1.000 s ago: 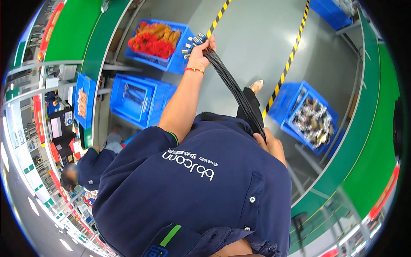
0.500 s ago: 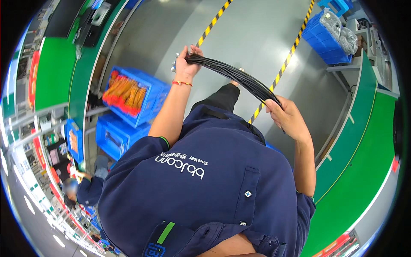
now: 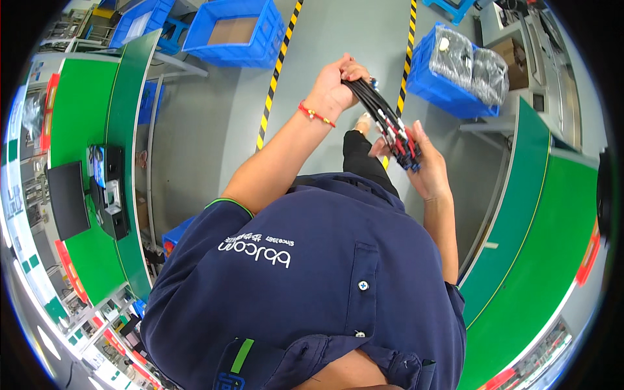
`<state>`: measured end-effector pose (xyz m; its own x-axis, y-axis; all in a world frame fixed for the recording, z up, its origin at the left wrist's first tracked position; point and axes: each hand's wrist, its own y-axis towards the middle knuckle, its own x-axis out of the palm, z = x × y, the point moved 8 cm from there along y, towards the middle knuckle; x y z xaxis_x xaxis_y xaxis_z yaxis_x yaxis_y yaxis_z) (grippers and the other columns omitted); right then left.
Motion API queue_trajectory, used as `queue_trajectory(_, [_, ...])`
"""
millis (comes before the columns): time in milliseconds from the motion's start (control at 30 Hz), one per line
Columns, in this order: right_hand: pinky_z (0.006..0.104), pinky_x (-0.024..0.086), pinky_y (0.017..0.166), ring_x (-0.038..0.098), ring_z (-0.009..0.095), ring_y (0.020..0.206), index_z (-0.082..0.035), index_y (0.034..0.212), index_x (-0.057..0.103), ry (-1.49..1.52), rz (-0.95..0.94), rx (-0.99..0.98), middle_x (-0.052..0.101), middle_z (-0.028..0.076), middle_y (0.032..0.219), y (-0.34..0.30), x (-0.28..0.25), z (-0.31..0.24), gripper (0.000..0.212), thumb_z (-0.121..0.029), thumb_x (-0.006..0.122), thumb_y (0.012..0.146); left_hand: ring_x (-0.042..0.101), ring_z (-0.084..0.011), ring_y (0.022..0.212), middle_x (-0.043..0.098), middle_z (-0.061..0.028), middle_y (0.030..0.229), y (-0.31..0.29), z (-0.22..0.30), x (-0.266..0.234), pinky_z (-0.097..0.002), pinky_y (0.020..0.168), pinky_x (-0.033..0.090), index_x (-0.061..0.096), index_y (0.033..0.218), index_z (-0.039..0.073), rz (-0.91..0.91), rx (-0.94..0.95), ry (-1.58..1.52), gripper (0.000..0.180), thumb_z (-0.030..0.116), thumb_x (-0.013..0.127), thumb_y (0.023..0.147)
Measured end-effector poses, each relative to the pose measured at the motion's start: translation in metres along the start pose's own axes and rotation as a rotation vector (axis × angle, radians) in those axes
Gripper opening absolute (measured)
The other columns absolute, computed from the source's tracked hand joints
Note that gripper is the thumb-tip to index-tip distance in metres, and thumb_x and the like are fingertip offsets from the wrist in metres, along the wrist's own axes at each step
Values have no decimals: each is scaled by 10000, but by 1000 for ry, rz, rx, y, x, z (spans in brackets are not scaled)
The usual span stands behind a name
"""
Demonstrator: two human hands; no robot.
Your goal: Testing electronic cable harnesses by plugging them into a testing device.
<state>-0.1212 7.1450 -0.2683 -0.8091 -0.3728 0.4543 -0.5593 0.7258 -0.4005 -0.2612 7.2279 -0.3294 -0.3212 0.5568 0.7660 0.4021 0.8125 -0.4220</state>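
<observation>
One cable bundle (image 3: 372,103), black along its length, slants through the air in front of the navy shirt (image 3: 292,286), above the grey floor (image 3: 335,26). At its upper end the left hand (image 3: 338,84) has a closed grip, fingers curled round the cables, with a few connector tips (image 3: 374,83) poking out past them. At its lower end, among red, white and dark connectors (image 3: 402,143), the right hand's (image 3: 430,170) grip is half open, thumb on one side and fingers on the other; whether it presses on them I cannot tell.

As far as can be judged, the bundle is gathered and lifted, its ends lying roughly together; it has not been set down. Any tie round it is too small to make out.

Beyond the bundle to the left is a blue crate (image 3: 244,56) with a brown sheet inside; beyond it to the right, another blue crate (image 3: 435,88) carries plastic-wrapped goods (image 3: 452,55). Well to the bundle's left, a green surface (image 3: 81,136) bears a dark monitor (image 3: 68,198); well to its right runs another green surface (image 3: 539,253).
</observation>
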Motion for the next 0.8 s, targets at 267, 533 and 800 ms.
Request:
queue_trajectory(267, [354,434,995,542,256,1212,-88,1476,336,-908,-31,-467,539,176,1323,262,-66,-172,709,-258,696,890,320,-113,464,316,21,548,193,72,187,-264,453,305,420,818,44,-1,22,-78,267,212,459,1022])
queue_trajectory(533, [421,373,1067,468,300,1267,-66,1492,276,-684,-167,-829,497,179,1343,532,-57,-325,816,-416,683,878,339,-142,496,314,2,549,385,216,336,-293,501,374,374,720,76,-10,347,126,340,202,453,1026])
queue_trajectory(800, [347,434,961,632,226,890,-7,711,563,-185,174,-572,654,127,811,764,-155,-498,495,-362,435,1031,538,-166,994,581,-37,930,600,258,477,-378,965,416,551,933,98,-24,249,527,256,315,451,1022])
